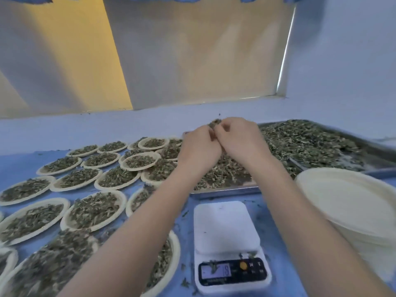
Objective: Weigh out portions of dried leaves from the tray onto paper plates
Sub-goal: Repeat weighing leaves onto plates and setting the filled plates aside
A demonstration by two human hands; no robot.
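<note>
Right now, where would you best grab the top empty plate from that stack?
By its raised rim on the near-left edge, coming from the scale side. The stack of empty plates tilts that way, and the rim overhangs enough for fingers to slip under.

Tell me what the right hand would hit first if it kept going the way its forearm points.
Probably nothing soon: beyond the right hand lies bare table, then the wall; depth is unclear.
</note>
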